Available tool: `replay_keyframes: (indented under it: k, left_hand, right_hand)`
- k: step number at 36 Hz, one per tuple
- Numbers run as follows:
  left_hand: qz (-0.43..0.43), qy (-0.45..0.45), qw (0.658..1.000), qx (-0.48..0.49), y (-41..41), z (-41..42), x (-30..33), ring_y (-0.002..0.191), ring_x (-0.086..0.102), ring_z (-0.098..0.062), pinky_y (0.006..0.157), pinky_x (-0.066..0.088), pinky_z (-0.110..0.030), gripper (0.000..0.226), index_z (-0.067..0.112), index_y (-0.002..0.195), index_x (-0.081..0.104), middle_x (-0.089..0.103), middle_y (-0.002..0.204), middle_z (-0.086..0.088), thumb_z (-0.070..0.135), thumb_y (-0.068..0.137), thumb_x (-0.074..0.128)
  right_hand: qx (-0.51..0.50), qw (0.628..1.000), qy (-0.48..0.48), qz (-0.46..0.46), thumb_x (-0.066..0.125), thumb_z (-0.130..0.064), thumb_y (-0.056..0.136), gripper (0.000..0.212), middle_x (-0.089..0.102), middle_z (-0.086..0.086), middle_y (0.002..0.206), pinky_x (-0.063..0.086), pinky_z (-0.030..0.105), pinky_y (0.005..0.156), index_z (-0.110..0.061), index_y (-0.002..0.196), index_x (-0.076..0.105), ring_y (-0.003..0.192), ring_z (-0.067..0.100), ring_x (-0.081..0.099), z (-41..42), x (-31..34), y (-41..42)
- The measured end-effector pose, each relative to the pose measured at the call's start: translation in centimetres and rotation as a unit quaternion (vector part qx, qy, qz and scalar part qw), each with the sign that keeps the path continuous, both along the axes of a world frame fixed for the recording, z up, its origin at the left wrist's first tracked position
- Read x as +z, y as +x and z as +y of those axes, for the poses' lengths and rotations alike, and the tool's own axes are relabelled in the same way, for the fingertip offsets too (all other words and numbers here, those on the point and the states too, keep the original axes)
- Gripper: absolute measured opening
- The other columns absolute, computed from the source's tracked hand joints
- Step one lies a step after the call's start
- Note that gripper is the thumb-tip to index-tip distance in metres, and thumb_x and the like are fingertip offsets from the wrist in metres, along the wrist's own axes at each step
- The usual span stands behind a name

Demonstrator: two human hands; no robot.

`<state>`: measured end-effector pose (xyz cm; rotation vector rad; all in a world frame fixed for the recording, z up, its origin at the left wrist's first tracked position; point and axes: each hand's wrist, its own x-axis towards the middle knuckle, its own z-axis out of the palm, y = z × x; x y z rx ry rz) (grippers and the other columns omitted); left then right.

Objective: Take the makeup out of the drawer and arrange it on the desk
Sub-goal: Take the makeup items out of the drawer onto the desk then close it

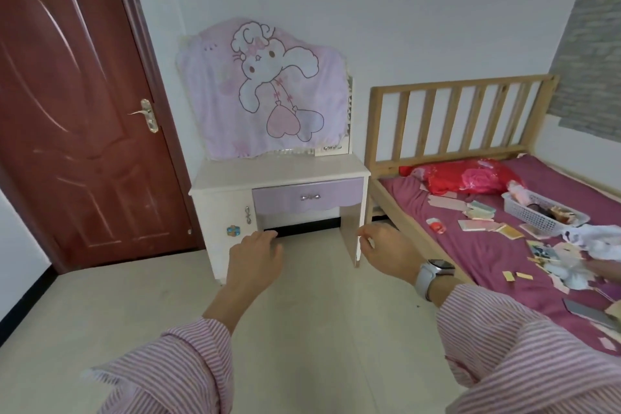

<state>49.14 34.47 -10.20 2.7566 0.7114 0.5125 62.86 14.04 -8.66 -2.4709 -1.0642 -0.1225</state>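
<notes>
At twelve o'clock, the drawer (307,197) sits closed under the counter (280,171); your left hand (253,257) and right hand (386,254) reach empty, grip relaxed, ready for its handle.

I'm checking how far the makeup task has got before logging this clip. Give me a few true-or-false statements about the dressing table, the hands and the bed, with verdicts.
1. The lilac drawer is pulled open. False: it sits closed, flush under the desk top.
2. Both hands hold nothing. True: the left hand and right hand reach forward with no grip on anything.
3. Makeup is already laid out on the desk top. False: no makeup shows on it.
4. A cartoon rabbit cloth hangs over the back of the dressing table. True.
5. The white basket stands on the floor. False: it lies on the bed.
</notes>
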Motion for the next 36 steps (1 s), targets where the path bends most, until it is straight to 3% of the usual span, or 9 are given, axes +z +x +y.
replay_keyframes:
  k: [4,7,11,17,23,28,32,36]
  left_hand:
    - [-0.001,0.007,1.000,-0.002,9.1,3.9,1.3,0.111,0.053,-0.023,0.089,0.040,-0.033,0.041,0.016,0.127,0.052,0.058,0.124,-0.005,0.033,0.094,0.035]
    - [-0.019,0.007,1.000,-0.003,14.4,6.7,2.3,0.109,0.055,-0.022,0.091,0.041,-0.034,0.037,0.017,0.128,0.053,0.058,0.124,-0.004,0.028,0.094,0.043]
    - [0.004,0.018,1.000,0.019,19.6,11.5,2.4,0.111,0.052,-0.022,0.091,0.039,-0.033,0.038,0.018,0.131,0.049,0.056,0.126,-0.002,0.028,0.095,0.042]
    - [0.032,0.001,0.997,0.064,26.6,19.8,-0.4,0.112,0.052,-0.021,0.089,0.038,-0.032,0.038,0.018,0.131,0.048,0.055,0.127,-0.002,0.029,0.095,0.041]
    - [0.027,-0.011,0.997,0.068,35.0,28.6,-2.8,0.116,0.050,-0.021,0.093,0.036,-0.032,0.040,0.016,0.133,0.047,0.054,0.130,-0.003,0.030,0.096,0.039]
    - [0.043,-0.014,0.998,0.038,41.9,34.6,-4.9,0.107,0.055,-0.024,0.087,0.042,-0.031,0.061,0.015,0.128,0.052,0.059,0.122,-0.005,0.039,0.081,0.022]
    - [0.071,-0.034,0.997,0.027,47.4,38.4,-7.8,0.112,0.052,-0.021,0.090,0.039,-0.031,0.040,0.016,0.131,0.049,0.055,0.126,-0.003,0.030,0.095,0.037]
    - [0.123,-0.057,0.990,0.023,51.7,39.7,-12.1,0.118,0.049,-0.023,0.093,0.037,-0.033,0.038,0.018,0.132,0.047,0.053,0.130,-0.003,0.026,0.095,0.042]
  right_hand:
    - [0.006,0.999,-0.030,-0.024,0.041,-0.013,0.091,0.025,0.066,0.011,0.093,0.044,0.034,0.071,-0.002,0.094,0.063,0.087,0.025,0.058,3.3,1.5,9.7]
    - [0.020,0.999,-0.029,-0.012,0.040,-0.016,0.093,0.026,0.065,0.010,0.099,0.047,0.037,0.079,-0.007,0.100,0.063,0.093,0.028,0.059,6.7,2.2,16.3]
    - [0.024,0.997,-0.073,-0.028,0.035,-0.021,0.096,0.033,0.060,0.004,0.116,0.043,0.029,0.084,-0.014,0.120,0.057,0.106,0.022,0.056,12.4,2.4,21.9]
    - [0.056,0.995,-0.084,0.011,0.033,-0.019,0.097,0.033,0.056,0.002,0.121,0.044,0.031,0.087,-0.018,0.122,0.055,0.109,0.021,0.052,21.4,-0.5,29.4]
    - [0.050,0.995,-0.081,0.032,0.032,-0.020,0.097,0.033,0.061,0.008,0.109,0.046,0.032,0.080,-0.007,0.107,0.060,0.097,0.023,0.056,30.4,-3.6,38.1]
    - [0.039,0.991,-0.091,0.086,0.031,-0.020,0.096,0.027,0.058,0.000,0.105,0.040,0.027,0.075,-0.015,0.100,0.058,0.094,0.016,0.050,37.2,-6.1,43.7]
    - [0.025,0.989,-0.094,0.107,0.033,-0.018,0.096,0.027,0.058,-0.001,0.105,0.037,0.025,0.072,-0.016,0.104,0.059,0.096,0.016,0.051,40.4,-8.3,47.3]
    - [0.009,0.984,-0.094,0.153,0.034,-0.017,0.096,0.031,0.060,0.004,0.111,0.044,0.032,0.085,-0.013,0.116,0.057,0.102,0.021,0.055,41.7,-11.9,50.6]
